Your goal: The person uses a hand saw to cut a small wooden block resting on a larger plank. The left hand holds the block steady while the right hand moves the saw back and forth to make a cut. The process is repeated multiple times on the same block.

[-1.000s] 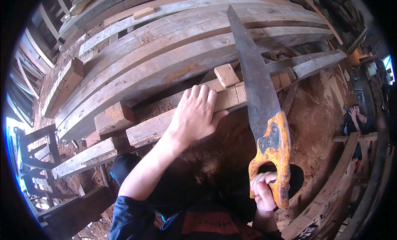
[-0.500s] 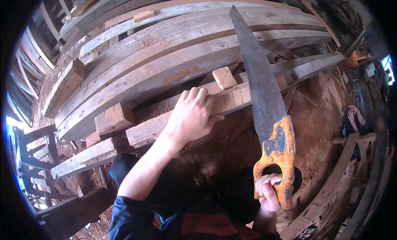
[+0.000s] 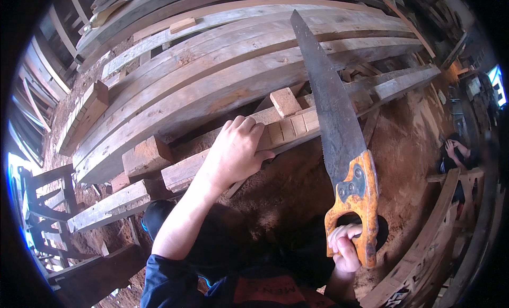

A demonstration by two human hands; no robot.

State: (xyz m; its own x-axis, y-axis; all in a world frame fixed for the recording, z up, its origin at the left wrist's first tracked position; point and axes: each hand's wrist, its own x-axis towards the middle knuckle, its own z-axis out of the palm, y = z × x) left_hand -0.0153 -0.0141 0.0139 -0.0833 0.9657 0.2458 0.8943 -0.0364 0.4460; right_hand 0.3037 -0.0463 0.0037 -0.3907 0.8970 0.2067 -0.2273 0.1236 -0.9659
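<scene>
My right hand (image 3: 345, 245) is wrapped round the worn yellow handle of a handsaw (image 3: 335, 117). Its long dark blade points up and away, tip towards the far planks, and crosses in front of a wooden beam's right part. My left hand (image 3: 229, 151) is closed over this wooden beam (image 3: 183, 169), fingers across its top and thumb on the near side. Just right of that hand, several crosswise cut lines mark the beam. A small wood block (image 3: 285, 102) rests behind those lines. Whether the blade touches the wood I cannot tell.
Long thick timbers (image 3: 207, 90) lie side by side beyond the beam. A larger block (image 3: 147, 156) and a notched block (image 3: 80, 120) are at the left. Reddish dirt (image 3: 397, 165) covers the ground. Another person's hands (image 3: 455, 147) show at the far right, near a wooden frame (image 3: 429, 228).
My left hand has shifted slightly left along the beam, baring more of the cut lines. The saw's blade has tilted a little to the left, still in my right hand.
</scene>
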